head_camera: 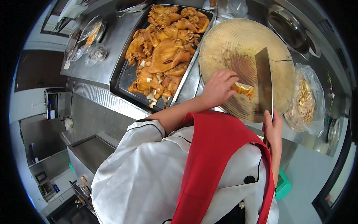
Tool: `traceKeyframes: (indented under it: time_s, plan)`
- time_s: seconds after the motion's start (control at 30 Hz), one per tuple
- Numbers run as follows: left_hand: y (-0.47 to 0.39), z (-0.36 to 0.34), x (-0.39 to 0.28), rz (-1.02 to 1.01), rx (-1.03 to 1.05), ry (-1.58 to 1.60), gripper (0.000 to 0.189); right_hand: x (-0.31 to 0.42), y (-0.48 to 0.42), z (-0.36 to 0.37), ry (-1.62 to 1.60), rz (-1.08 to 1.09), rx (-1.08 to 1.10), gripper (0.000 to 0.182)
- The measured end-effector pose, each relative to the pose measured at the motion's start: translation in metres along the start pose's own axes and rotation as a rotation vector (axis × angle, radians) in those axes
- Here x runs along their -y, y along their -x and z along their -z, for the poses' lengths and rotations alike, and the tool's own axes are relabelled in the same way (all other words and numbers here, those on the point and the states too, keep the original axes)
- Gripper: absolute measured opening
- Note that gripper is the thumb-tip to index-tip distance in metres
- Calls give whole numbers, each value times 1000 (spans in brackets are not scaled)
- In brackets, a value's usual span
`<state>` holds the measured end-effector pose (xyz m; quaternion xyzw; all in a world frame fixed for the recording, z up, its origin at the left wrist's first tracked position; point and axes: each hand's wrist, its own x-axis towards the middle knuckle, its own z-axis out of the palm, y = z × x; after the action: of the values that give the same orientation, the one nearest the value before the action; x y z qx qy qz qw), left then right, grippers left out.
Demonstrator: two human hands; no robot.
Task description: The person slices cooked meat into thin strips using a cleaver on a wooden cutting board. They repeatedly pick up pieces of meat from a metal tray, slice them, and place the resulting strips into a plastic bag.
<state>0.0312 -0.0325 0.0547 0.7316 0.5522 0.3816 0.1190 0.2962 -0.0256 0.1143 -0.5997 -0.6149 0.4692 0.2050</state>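
A piece of browned cooked meat (245, 90) with a pale cut face lies on the round wooden chopping block (223, 39). The fingers of my left hand (219, 88) are closed on its left end. On the right, my right hand (272, 126) grips the handle of a cleaver (264, 81). Its broad blade stands over the block, just right of the meat and apart from it. Beyond my left forearm is a black metal tray (123, 78) heaped with browned cooked meat pieces (167, 57), with small whitish bits near its lower end.
Right of the block lies a clear plastic bag (318, 112) with sliced meat (305, 103). Metal bowls (288, 28) stand at the upper right. On the steel counter (112, 36) at left are plastic-covered bowls (93, 30) and a crumpled plastic bag (97, 53).
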Motion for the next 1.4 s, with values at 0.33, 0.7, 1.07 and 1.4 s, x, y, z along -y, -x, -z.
traceKeyframes:
  time_s: [0.33, 0.7, 1.07, 1.4]
  plan:
    - [-33, -32, 13, -86, 339, 127, 28, 5, 3, -6, -60, -51, 13, 23]
    - [-77, -22, 37, -215, 400, 35, 31, -12, -10, 11, 114, -75, -5, 23]
    - [-55, -29, 30, -311, 312, -47, 36, -17, -9, 3, 167, 42, -64, 20]
    - [-83, -40, 45, 218, 552, 460, 21, -24, -13, 10, 150, 56, -45, 23]
